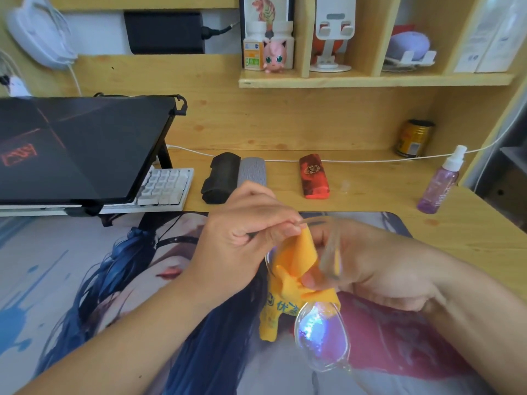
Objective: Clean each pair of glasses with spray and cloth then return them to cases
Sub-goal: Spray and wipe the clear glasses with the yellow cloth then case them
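Our left hand (242,235) pinches the glasses (322,334); our right hand (368,269) rubs a lens with the cloth (288,280); the other lens likely follows.

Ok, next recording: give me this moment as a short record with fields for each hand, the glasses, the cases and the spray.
left hand: grip on a temple arm of the glasses
right hand: pinches the yellow cloth over one lens
glasses: clear frame, held above the desk mat, the other lens bare
cases: black case, grey case and red case at the back of the desk, all closed
spray bottle: upright, far right, untouched
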